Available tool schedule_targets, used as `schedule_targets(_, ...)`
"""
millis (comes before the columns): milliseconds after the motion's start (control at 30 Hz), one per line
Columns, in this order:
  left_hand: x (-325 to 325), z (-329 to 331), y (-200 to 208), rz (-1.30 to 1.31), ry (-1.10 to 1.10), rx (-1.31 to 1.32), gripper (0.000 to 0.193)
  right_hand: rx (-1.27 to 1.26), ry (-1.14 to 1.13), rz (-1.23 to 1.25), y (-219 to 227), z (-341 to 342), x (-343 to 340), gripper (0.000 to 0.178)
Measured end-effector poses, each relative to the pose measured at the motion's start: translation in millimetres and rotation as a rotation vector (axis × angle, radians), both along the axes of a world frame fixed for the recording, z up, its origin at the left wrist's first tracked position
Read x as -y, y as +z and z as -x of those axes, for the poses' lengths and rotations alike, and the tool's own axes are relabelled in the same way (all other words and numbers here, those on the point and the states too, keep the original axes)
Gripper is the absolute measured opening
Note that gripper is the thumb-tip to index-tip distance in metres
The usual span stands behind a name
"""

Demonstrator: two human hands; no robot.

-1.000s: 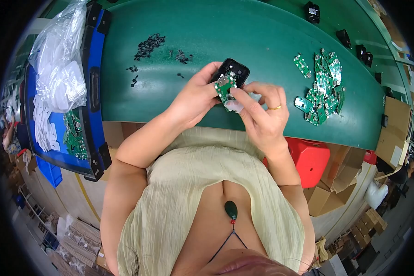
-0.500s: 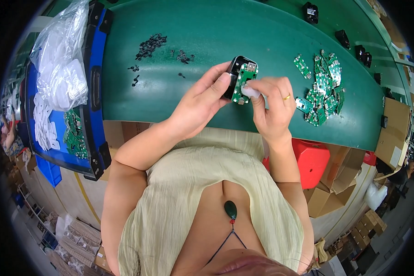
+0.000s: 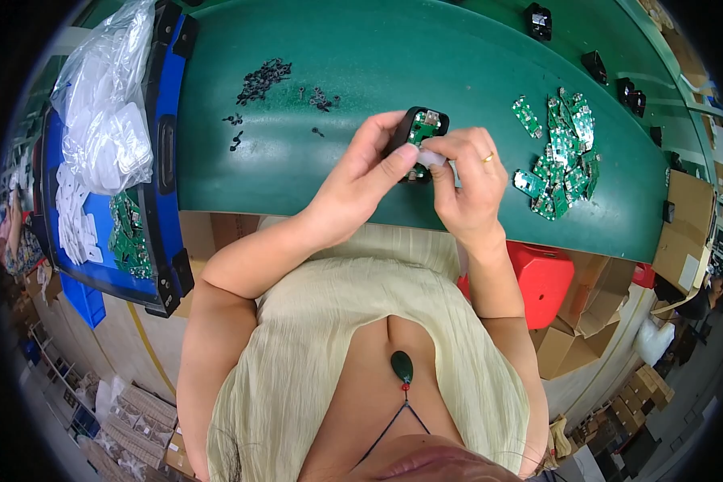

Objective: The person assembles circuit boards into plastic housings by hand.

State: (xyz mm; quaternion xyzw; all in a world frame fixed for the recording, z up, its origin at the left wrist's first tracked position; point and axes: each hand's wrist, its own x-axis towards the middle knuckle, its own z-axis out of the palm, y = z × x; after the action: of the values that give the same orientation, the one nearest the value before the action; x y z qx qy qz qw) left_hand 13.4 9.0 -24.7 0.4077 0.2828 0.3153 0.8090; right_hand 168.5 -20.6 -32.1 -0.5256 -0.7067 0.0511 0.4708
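Note:
My left hand [image 3: 367,167] is wrapped round a black plastic housing [image 3: 403,135], tilted above the green work surface. A green circuit board [image 3: 427,128] sits inside the housing, its metal connector at the far end. My left thumb lies across the board's near part and hides some of it. Between the thumb and fingers of my right hand [image 3: 470,177] is a small whitish translucent piece [image 3: 430,158], pressed against the board; its exact kind cannot be made out.
Loose circuit boards [image 3: 566,157] lie heaped at right. Small black parts [image 3: 263,80] are scattered at left. A blue crate [image 3: 169,104] holds bagged white plastic pieces [image 3: 108,104] and more boards. Black housings [image 3: 540,22] stand along the far right; a red stool [image 3: 542,281] is below the edge.
The board has gone from lying over the housing's rim to sitting down inside it. My left thumb has moved onto the board, and my right hand has shifted slightly left.

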Motion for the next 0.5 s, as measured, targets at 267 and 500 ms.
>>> schedule_targets(267,-41.9,-1.2,-3.1,0.027,0.223,-0.07,0.026,-0.37,0.097,0.152,-0.2,-0.4,-4.6,0.035)
schedule_targets(500,-137.3,8.5,-8.3,-0.279,0.426,-0.186,0.026,-0.423,0.021,0.214,-10.0,-17.5,-68.8,0.019)
